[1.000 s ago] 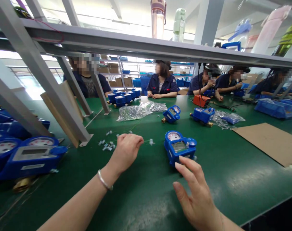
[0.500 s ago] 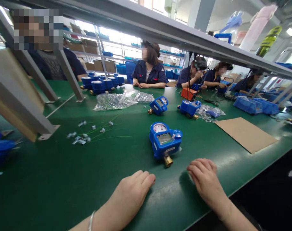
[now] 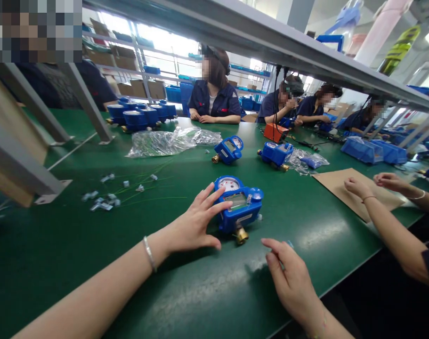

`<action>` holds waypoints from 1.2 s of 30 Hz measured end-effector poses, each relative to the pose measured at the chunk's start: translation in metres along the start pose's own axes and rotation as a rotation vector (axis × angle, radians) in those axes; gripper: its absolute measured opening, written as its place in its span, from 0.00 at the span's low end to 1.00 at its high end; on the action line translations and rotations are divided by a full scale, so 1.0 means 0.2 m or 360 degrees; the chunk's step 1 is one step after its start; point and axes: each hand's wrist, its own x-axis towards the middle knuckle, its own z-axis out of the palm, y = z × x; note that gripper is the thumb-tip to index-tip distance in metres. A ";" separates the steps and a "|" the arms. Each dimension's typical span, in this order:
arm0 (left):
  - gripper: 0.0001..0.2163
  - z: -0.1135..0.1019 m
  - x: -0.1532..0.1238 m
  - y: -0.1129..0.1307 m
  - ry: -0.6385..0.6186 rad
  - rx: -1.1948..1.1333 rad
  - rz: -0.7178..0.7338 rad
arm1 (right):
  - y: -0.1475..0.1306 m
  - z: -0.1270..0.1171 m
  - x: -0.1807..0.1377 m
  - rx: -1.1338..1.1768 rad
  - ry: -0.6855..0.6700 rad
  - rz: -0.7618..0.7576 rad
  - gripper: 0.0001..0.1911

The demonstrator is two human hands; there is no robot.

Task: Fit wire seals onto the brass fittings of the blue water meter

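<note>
A blue water meter (image 3: pixel 240 207) with a round dial, a small display and a brass fitting lies on the green table (image 3: pixel 94 254) in front of me. My left hand (image 3: pixel 195 226), with a thin bracelet on the wrist, is open; its spread fingers touch the meter's left side. My right hand (image 3: pixel 288 278) rests on the table just right of and nearer than the brass fitting. Its fingers are curled together, with a tiny pale bit showing at the fingertips that I cannot make out.
Two more blue meters (image 3: pixel 228 149) (image 3: pixel 276 154) and a crumpled plastic bag (image 3: pixel 165 141) lie farther back. Small seal pieces with thin wires (image 3: pixel 101 203) are scattered left. A co-worker's hands (image 3: pixel 359 187) rest on a cardboard sheet (image 3: pixel 336 181) at right. A metal frame leg (image 3: pixel 27 172) stands left. People sit opposite.
My left hand has moved forward from the table edge and opened onto the meter's left side. My right hand has slid slightly nearer. A co-worker's arms have come into view at right.
</note>
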 end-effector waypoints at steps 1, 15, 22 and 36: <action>0.39 0.02 0.04 -0.03 -0.0029 -0.0029 0.0058 | 0.01 -0.02 0.00 -0.0005 0.0052 0.0029 0.13; 0.52 0.31 0.24 0.03 0.0218 -0.0397 -0.0202 | 0.06 -0.33 0.26 -0.0629 0.0339 -0.0347 0.10; 0.27 0.28 0.07 0.10 0.0275 -0.0870 -0.0836 | -0.03 -0.25 0.42 -0.1007 0.0150 -0.0444 0.08; 0.08 0.24 0.08 0.09 0.0137 -0.1233 -0.0798 | -0.09 -0.21 0.47 -0.1143 -0.0063 -0.0438 0.09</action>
